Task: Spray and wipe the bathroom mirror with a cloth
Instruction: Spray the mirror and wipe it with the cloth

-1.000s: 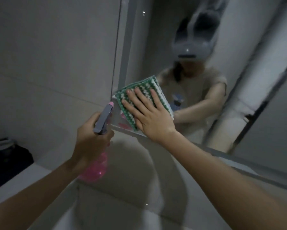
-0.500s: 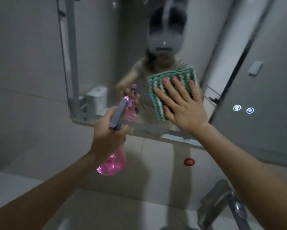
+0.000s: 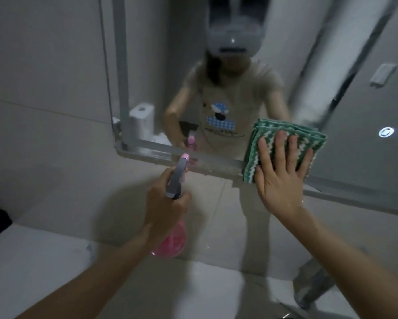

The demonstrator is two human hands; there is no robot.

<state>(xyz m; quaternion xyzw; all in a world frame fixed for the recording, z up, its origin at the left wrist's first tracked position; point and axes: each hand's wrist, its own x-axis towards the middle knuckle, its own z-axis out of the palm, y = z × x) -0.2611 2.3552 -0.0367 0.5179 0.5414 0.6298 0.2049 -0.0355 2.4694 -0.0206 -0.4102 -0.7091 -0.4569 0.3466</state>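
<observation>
The bathroom mirror [image 3: 354, 93] fills the upper right, its lower edge running across the middle. A folded green and white cloth [image 3: 285, 137] lies flat against the glass near that lower edge. My right hand [image 3: 280, 178] presses it there with straight, spread fingers. My left hand [image 3: 165, 208] grips a pink spray bottle [image 3: 172, 240] by its grey trigger head, nozzle pointing up toward the mirror's lower edge, left of the cloth.
A grey tiled wall [image 3: 43, 111] lies left of and below the mirror. A metal tap [image 3: 313, 286] stands at the lower right over a pale counter [image 3: 55, 261]. Two lit touch icons [image 3: 395, 134] glow on the mirror's right side. A person's reflection shows in the glass.
My right hand has slid the cloth rightward and down along the mirror toward its lower edge. The view has shifted right. My left hand still holds the bottle.
</observation>
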